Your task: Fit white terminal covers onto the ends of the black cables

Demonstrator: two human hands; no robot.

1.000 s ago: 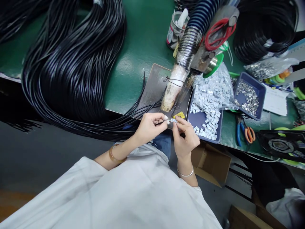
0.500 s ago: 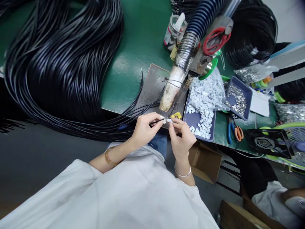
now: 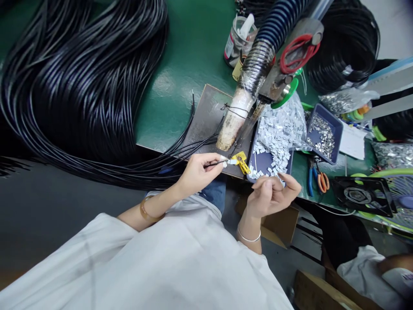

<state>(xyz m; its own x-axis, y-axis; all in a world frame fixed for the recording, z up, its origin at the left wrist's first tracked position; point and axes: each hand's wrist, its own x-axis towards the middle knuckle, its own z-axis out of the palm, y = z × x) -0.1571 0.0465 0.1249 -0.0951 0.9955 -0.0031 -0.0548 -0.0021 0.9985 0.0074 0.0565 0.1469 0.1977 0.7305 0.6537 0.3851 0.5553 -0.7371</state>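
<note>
My left hand (image 3: 204, 172) pinches a thin black cable (image 3: 211, 164) near its end. A small white-blue connector (image 3: 231, 162) sits at the cable's tip, beside a yellow clip-like fixture (image 3: 241, 162) on a metal plate (image 3: 206, 112). To the right, my right hand (image 3: 272, 193) is raised in front of a blue tray (image 3: 263, 161) of small pale connectors (image 3: 274, 146). Its thumb and index finger are bent together, and whatever may be between them is too small to make out. A white-wrapped hose end (image 3: 230, 125) hangs above the plate.
Many black cables (image 3: 87, 94) cover the left side. Right of the tray are a smaller tray (image 3: 324, 133) of metal parts, pliers (image 3: 311, 176), orange-handled cutters (image 3: 323, 181) and a black fan (image 3: 361, 193). Another person's sleeve (image 3: 361, 262) shows at lower right.
My right hand has left the connector at the cable's tip and moved right, to the tray's front edge. My left hand still holds the cable. More of the yellow fixture now shows.
</note>
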